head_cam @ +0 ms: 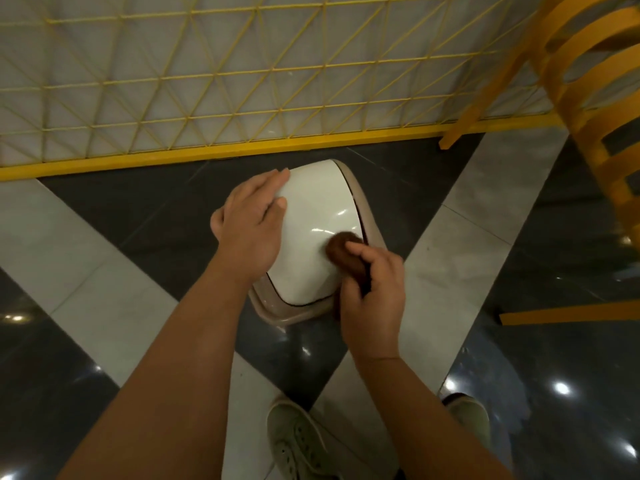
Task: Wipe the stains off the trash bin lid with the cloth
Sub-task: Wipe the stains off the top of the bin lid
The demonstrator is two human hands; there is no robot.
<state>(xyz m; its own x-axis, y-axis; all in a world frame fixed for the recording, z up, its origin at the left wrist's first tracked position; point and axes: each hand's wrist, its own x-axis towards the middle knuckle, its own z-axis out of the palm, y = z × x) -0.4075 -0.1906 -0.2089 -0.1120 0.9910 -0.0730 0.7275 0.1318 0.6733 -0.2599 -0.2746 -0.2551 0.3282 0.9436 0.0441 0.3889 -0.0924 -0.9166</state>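
Both our hands are on the lid (311, 209): left hand (251, 223) pressing flat, fingers straight; right hand (375, 299) gripping the cloth (343, 252).

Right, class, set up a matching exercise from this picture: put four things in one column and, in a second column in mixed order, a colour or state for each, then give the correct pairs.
Column one:
1. trash bin lid
2. cloth
3. left hand
4. fence

Column two:
A. yellow wire mesh
B. brown, bunched up, pressed on the lid
C. glossy white, domed
D. resting flat on the lid's left side

Pairs: 1-C, 2-B, 3-D, 4-A. The right hand grips the cloth.
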